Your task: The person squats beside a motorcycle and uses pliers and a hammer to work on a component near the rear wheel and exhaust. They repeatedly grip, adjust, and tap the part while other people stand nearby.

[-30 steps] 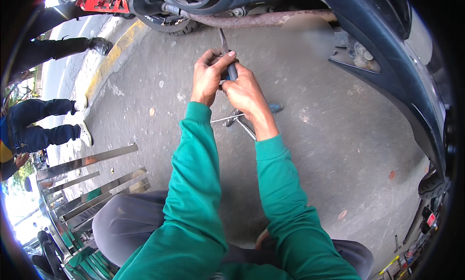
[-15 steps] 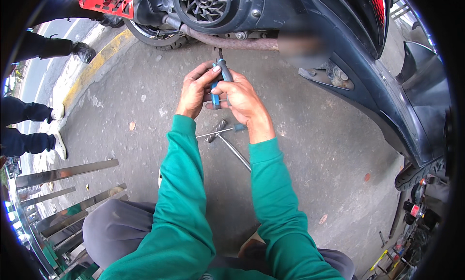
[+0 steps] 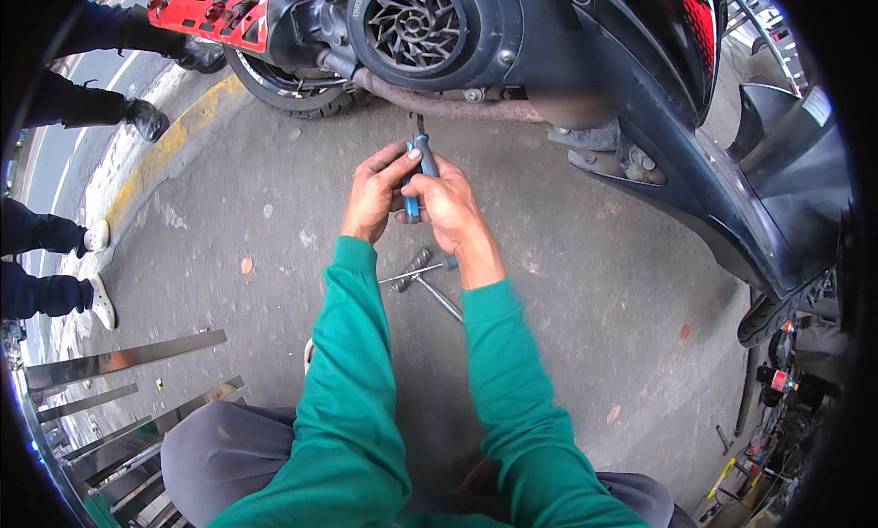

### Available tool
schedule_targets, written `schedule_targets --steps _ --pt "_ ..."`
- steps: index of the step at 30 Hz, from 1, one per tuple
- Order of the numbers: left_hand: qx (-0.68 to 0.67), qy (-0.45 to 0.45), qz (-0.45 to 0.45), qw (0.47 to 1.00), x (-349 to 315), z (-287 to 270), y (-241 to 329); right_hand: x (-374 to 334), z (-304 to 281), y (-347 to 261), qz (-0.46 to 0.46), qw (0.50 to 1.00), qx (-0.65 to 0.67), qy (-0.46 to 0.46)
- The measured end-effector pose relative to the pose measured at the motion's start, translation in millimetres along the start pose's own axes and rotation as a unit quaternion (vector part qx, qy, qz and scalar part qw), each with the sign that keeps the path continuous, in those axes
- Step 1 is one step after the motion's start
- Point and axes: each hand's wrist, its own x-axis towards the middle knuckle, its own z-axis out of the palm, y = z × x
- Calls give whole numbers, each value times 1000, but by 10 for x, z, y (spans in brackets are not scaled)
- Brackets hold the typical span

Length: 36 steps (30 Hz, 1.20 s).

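A pair of pliers (image 3: pixel 426 153) with blue and dark grey handles is held up between my hands, its dark jaws pointing away from me. My right hand (image 3: pixel 446 199) wraps round the handles. My left hand (image 3: pixel 373 194) pinches the pliers close to the jaws, thumb on top. Whether anything small sits in the jaws cannot be made out. Just beyond the tips runs the rusty exhaust pipe (image 3: pixel 448 104) under a dark scooter (image 3: pixel 521 53). Below my hands on the ground lie a T-handle wrench (image 3: pixel 442 299) and a thin screwdriver (image 3: pixel 402 277), partly behind my right wrist.
Metal bars (image 3: pixel 128 357) stick in from the left. At the far left, people's feet in pale shoes (image 3: pixel 102 301) and dark shoes (image 3: pixel 144 119) stand near a yellow-painted kerb (image 3: pixel 174 144). Assorted tools and parts (image 3: pixel 759 464) are heaped at the lower right.
The view has shifted, so the scooter, tools and hands appear lower in the picture. The plier handles look closer together; both hands keep their hold.
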Motion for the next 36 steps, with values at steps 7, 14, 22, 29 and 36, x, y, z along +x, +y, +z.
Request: schedule_targets --steps 7,14,22,29,36 --pt "64 -35 2 997 43 -201 124 93 370 329 -72 993 9 93" --pt "247 -78 13 966 93 -308 426 250 703 501 -119 956 -134 234" --pt "268 -94 -9 959 261 -436 397 403 804 737 -176 940 -94 276" --pt "347 -48 -42 936 332 -408 464 497 709 792 -109 968 194 113" --pt "422 -40 51 904 359 -343 444 605 735 873 -210 937 -92 263"
